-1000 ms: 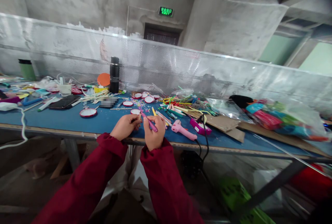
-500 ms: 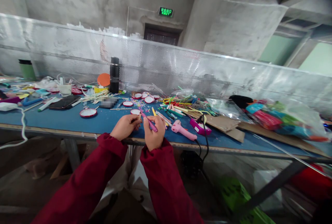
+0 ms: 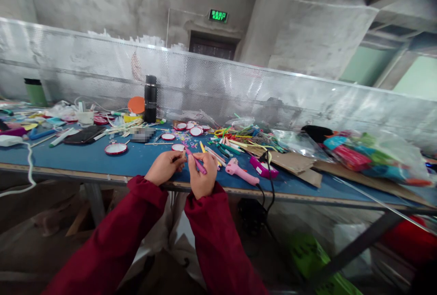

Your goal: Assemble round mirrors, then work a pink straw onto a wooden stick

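Observation:
My right hand is closed round a purple-pink marker pen, which slants with its upper end toward my left fingers. Beside it, my left hand is pinched on a small tan piece; most of it is hidden by the fingers, and its kind does not show. The pen's tip meets or nearly meets this piece; I cannot tell whether they touch. Just behind my fingers lies a red-rimmed white disc. Several other markers lie to the right of my right hand, near a pink glue gun.
A black bottle stands at the back, and a dark phone lies left. Small coloured bits are scattered behind my hands. Cardboard, a purple box with a cable and plastic bags occupy the right.
Both hands keep nearly the same place and grip. The marker pen in my right hand has shifted very slightly.

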The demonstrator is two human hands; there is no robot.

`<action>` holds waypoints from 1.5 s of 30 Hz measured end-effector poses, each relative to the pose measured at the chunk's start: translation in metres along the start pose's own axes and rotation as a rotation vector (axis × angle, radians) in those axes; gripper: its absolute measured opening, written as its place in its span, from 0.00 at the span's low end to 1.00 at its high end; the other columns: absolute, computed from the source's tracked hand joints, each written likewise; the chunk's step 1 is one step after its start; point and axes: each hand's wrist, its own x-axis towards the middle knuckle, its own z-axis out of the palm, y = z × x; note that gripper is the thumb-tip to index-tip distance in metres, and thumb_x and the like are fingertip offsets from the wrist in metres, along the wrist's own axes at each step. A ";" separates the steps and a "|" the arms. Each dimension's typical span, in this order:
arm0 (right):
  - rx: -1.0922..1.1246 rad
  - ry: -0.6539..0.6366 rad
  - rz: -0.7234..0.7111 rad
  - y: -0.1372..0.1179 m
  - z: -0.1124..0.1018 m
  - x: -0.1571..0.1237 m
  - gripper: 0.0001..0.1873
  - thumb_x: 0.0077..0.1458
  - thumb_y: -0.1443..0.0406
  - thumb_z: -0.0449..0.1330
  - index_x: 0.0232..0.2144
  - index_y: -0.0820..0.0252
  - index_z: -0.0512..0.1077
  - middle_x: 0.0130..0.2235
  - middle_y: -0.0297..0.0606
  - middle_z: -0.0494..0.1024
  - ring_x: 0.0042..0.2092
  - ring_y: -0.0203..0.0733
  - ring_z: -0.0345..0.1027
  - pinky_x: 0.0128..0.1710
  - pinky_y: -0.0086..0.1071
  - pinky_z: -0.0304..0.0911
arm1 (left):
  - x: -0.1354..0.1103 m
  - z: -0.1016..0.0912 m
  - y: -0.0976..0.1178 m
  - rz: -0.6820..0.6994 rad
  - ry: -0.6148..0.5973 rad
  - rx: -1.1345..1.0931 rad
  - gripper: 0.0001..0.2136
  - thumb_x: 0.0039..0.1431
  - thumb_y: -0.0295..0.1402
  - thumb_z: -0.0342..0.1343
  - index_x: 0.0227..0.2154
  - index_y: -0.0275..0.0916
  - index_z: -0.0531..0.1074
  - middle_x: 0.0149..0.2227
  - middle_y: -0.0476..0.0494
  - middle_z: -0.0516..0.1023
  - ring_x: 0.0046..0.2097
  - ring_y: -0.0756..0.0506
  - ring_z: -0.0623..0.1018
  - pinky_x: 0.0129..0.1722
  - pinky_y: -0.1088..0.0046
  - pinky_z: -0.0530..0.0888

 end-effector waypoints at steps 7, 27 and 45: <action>-0.006 0.004 0.011 -0.001 0.000 0.000 0.08 0.60 0.61 0.60 0.29 0.56 0.69 0.31 0.34 0.77 0.36 0.40 0.70 0.46 0.38 0.60 | 0.000 -0.001 0.001 0.002 -0.003 -0.007 0.15 0.62 0.42 0.50 0.24 0.38 0.68 0.23 0.50 0.72 0.26 0.50 0.70 0.28 0.76 0.65; 0.000 0.001 0.003 -0.001 0.000 0.000 0.08 0.60 0.61 0.60 0.29 0.56 0.69 0.31 0.34 0.77 0.36 0.40 0.70 0.47 0.38 0.60 | 0.000 -0.001 0.001 0.001 0.004 0.002 0.15 0.62 0.41 0.51 0.24 0.38 0.68 0.22 0.50 0.72 0.26 0.50 0.70 0.28 0.76 0.65; -0.010 0.008 0.010 -0.002 0.000 0.001 0.08 0.60 0.62 0.60 0.29 0.56 0.69 0.31 0.34 0.77 0.36 0.39 0.69 0.47 0.37 0.59 | -0.001 -0.001 0.003 0.006 0.001 0.028 0.15 0.63 0.41 0.50 0.24 0.38 0.68 0.23 0.51 0.72 0.26 0.50 0.70 0.29 0.76 0.64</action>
